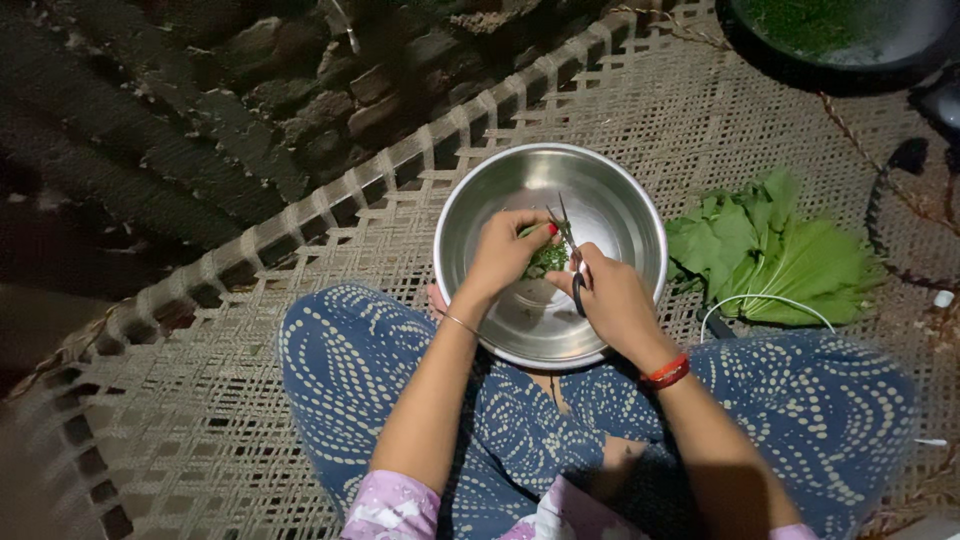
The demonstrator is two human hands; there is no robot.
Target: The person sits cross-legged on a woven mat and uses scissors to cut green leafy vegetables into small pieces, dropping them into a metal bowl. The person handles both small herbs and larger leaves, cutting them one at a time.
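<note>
A shiny steel bowl (600, 190) rests in my lap, above my crossed legs in blue dotted trousers. My left hand (505, 250) is closed around a small bunch of green leaves (548, 258) held over the bowl. Beside it, my right hand (608, 300) grips a pair of scissors (570, 240) whose blades point up and meet the bunch. A thin bangle circles my left wrist, and a red-orange band circles my right wrist.
I sit on a woven rope cot (300, 260). A pile of large green leaves (780, 255) lies to the right of the bowl, with a white cable (770, 300) over it. A dark basin of chopped greens (830, 30) stands at top right. Dark brick ground lies beyond the cot's edge.
</note>
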